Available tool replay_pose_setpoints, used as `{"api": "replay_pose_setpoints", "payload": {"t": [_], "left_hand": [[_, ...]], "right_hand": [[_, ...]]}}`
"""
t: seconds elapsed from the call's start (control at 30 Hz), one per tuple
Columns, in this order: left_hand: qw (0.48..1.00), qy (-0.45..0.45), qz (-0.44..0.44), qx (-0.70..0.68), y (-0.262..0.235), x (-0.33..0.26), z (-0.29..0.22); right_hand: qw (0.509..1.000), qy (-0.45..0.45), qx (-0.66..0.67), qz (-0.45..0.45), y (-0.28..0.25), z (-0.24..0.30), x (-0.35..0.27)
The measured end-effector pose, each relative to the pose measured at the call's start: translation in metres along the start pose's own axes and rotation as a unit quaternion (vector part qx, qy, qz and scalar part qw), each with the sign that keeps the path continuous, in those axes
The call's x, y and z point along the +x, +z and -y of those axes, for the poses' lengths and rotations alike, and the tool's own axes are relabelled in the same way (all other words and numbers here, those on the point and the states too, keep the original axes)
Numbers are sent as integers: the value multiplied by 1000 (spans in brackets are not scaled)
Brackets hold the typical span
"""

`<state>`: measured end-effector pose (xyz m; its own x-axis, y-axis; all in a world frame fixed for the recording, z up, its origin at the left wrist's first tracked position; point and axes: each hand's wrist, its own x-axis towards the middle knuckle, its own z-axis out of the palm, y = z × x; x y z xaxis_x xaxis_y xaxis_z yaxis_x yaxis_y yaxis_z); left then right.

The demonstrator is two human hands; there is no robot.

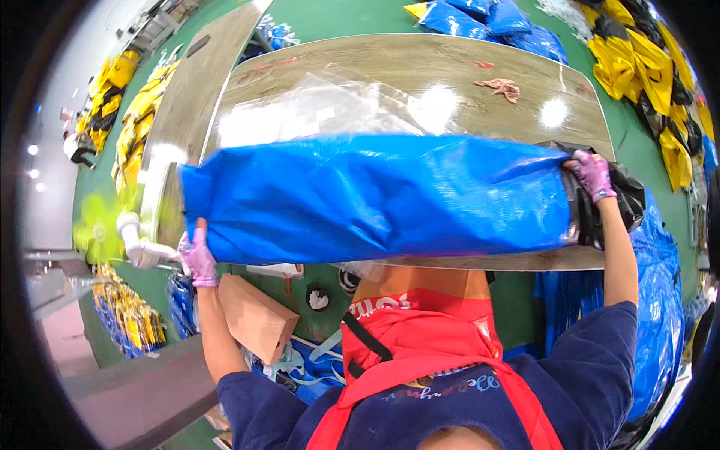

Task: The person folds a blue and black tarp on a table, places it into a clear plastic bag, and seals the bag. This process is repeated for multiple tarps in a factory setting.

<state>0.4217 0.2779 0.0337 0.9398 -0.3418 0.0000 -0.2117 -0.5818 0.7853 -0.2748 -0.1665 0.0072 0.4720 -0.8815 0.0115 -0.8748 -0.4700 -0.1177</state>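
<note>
A long blue plastic tarpaulin piece [390, 199], folded into a wide strip with a black end [585, 214], stretches between my two hands above the table. My left hand [199, 259], in a pinkish-purple glove, grips its lower left corner, with the thumb in front and the other fingers mostly hidden behind. At the other end my right hand [592, 176], in a matching glove, is closed on the black part near the top corner. Creases run across the blue surface, and its edges are slightly blurred. Clear plastic sheets [307, 112] lie on the table just beyond it.
The wood-look table [517, 67] has a pink rag [506, 90] on its far side. Blue bundles [487, 22] and yellow-black ones [637, 60] lie on the green floor. A cardboard box [255, 315] and a green fan [101, 229] are at the left; blue sheeting [656, 300] is at the right.
</note>
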Motion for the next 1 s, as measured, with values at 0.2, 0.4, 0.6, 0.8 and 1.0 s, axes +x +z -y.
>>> {"api": "replay_pose_setpoints", "payload": {"t": [0.2,0.4,0.6,0.8,1.0], "left_hand": [[915,136,88,370,48,16,78],[846,438,13,305,133,-107,-135],[733,558,295,254,271,-216,-181],[716,542,305,318,278,-218,-167],[684,658,274,155,301,-276,-244]], "right_hand": [[991,29,-72,112,24,27,2],[979,46,-150,129,26,21,-9],[964,-14,-262,52,-27,77,-16],[970,-14,-239,-52,-46,-15,-93],[975,16,-218,25,9,-23,-89]]}}
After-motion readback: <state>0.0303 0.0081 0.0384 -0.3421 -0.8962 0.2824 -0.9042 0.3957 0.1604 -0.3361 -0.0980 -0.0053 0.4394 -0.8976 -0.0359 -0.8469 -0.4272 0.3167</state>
